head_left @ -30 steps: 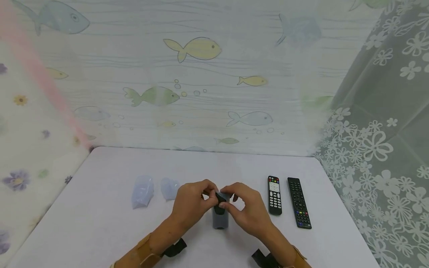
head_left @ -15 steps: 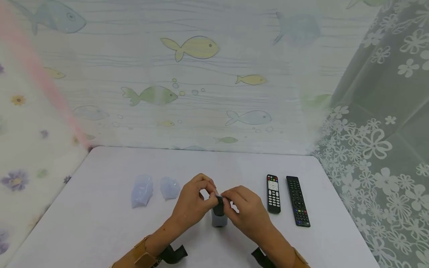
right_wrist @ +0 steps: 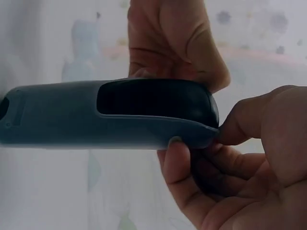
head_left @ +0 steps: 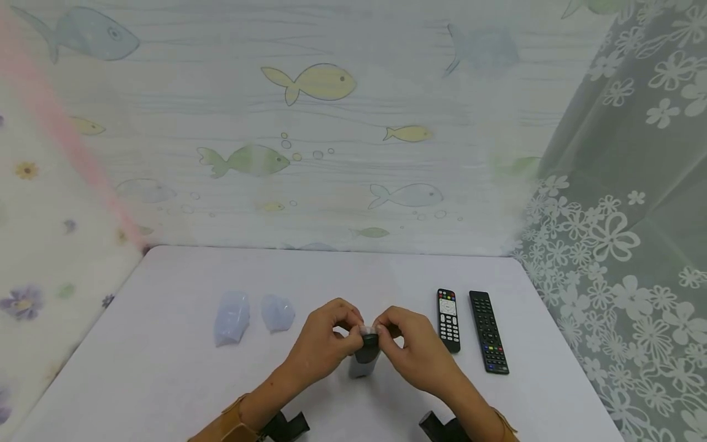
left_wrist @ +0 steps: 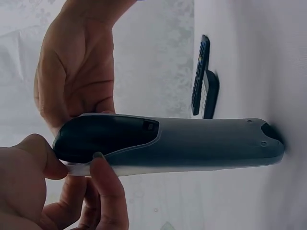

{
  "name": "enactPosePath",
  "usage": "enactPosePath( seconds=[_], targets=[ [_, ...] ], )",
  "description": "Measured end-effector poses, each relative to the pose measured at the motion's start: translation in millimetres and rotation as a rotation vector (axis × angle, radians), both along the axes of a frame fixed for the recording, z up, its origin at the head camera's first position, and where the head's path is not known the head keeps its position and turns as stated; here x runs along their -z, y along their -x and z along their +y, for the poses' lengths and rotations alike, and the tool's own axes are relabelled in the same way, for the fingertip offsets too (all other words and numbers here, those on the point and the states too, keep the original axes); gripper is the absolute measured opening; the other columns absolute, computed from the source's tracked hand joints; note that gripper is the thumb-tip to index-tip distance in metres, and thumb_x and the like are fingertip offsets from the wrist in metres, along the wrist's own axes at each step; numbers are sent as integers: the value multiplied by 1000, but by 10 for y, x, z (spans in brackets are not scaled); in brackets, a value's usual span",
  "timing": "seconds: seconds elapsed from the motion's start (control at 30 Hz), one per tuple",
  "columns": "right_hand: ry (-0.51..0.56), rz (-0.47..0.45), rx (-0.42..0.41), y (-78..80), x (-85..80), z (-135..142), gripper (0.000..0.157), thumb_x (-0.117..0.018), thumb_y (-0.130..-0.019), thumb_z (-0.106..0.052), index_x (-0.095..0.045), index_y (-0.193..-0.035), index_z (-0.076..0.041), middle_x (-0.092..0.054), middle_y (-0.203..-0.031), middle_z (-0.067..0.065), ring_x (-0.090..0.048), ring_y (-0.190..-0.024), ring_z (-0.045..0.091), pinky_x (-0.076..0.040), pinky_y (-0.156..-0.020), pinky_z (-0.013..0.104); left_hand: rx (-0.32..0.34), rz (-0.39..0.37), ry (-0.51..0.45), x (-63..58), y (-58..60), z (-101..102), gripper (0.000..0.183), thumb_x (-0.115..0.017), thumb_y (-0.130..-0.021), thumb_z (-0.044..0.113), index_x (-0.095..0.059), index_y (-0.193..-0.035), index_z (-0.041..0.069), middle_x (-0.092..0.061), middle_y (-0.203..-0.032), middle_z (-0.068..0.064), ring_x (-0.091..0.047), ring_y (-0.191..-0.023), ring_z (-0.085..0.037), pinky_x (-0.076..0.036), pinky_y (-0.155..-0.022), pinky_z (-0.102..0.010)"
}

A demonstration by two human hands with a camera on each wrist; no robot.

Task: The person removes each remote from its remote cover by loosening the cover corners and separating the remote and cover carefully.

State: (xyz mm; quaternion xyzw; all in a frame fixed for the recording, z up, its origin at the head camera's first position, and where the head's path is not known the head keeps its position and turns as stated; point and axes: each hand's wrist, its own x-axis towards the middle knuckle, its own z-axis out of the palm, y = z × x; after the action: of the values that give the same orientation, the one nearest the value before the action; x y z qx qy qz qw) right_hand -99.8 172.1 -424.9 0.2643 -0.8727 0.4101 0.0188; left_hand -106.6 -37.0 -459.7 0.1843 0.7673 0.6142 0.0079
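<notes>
A dark remote control (head_left: 367,350) stands tilted over the middle of the white table, partly inside a grey translucent sleeve (head_left: 361,368). Its rounded black end (left_wrist: 96,136) shows through the sleeve's opening in the left wrist view. My left hand (head_left: 326,334) pinches the sleeve's lip at the upper left corner. Opposite it, my right hand (head_left: 413,347) pinches the same lip on the right. In the right wrist view the sleeve's wall (right_wrist: 62,117) runs along the remote up to my fingertips. The sleeve's lower end is close to the tabletop.
Two crumpled, pale blue translucent pieces, a larger one (head_left: 232,319) and a smaller one (head_left: 278,313), lie on the left. To the right are a black remote with white keys (head_left: 449,322) and a longer black remote (head_left: 489,334). A fish-print curtain (head_left: 326,215) hangs behind the table.
The remote's upper end has tipped toward the camera. Both hands have shifted their pinch along the sleeve's top edge, and a pale translucent strip now shows between the fingertips.
</notes>
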Motion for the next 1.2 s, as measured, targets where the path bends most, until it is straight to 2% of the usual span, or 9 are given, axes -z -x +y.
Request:
enactPosePath(
  seconds=[0.17,0.27,0.37,0.5,0.6,0.7,0.83,1.03,1.2],
  targets=[
    [6,-117,-49,4,-44,46,12,-60,-107,-6,-69,-104,-13,-71,-100,-7,-68,-91,7,-58,-81,30,51,-36,13,13,10,-9,14,-64,-97,3,-73,-92,12,-67,-110,-3,-69,-93,-15,-61,-72,-30],
    [41,-246,-127,58,-20,74,14,-56,-111,-11,-68,-106,-8,-64,-89,-4,-58,-74,6,-52,-70,26,72,-52,34,23,25,-31,13,-63,-98,5,-73,-94,12,-68,-110,-1,-67,-96,-16,-60,-78,-30],
    [100,-400,-186,122,45,82,22,-50,-114,-16,-66,-106,-4,-55,-84,-1,-46,-70,8,-44,-66,26,113,-102,48,49,57,-59,14,-62,-101,12,-75,-96,10,-68,-108,-2,-64,-96,-18,-56,-81,-32],
    [180,-514,-232,187,146,71,28,-44,-116,-19,-62,-108,0,-56,-94,4,-51,-86,15,-46,-77,29,173,-220,27,99,112,-79,23,-56,-107,18,-75,-105,6,-67,-104,-3,-58,-90,-18,-50,-79,-33],
    [212,-540,-248,237,209,81,26,-47,-115,-22,-62,-113,-1,-60,-106,7,-57,-96,19,-51,-82,30,186,-294,2,110,143,-83,28,-50,-110,18,-74,-107,4,-66,-103,-4,-55,-91,-19,-48,-80,-34],
    [256,-556,-266,292,271,104,23,-53,-113,-21,-63,-118,-1,-62,-112,9,-61,-97,19,-54,-83,31,191,-337,-19,105,168,-86,32,-45,-112,19,-73,-104,5,-66,-104,-4,-54,-97,-20,-46,-84,-35],
    [300,-542,-280,340,335,145,18,-57,-111,-13,-64,-119,2,-64,-112,10,-62,-91,17,-56,-80,34,214,-379,-44,101,177,-86,33,-40,-113,20,-69,-104,5,-65,-108,-5,-54,-105,-21,-44,-88,-36],
    [252,-500,-230,360,366,154,16,-56,-109,-5,-66,-119,1,-69,-109,10,-66,-87,17,-59,-78,41,255,-483,-139,134,194,-92,33,-41,-114,22,-67,-111,3,-65,-113,-5,-56,-104,-19,-44,-89,-35],
    [272,-509,-191,355,402,118,20,-57,-100,5,-66,-117,1,-70,-103,8,-66,-85,16,-59,-75,38,303,-557,-242,209,221,-108,36,-42,-114,25,-67,-117,-1,-63,-112,-6,-55,-101,-18,-46,-86,-32]
  ],
)
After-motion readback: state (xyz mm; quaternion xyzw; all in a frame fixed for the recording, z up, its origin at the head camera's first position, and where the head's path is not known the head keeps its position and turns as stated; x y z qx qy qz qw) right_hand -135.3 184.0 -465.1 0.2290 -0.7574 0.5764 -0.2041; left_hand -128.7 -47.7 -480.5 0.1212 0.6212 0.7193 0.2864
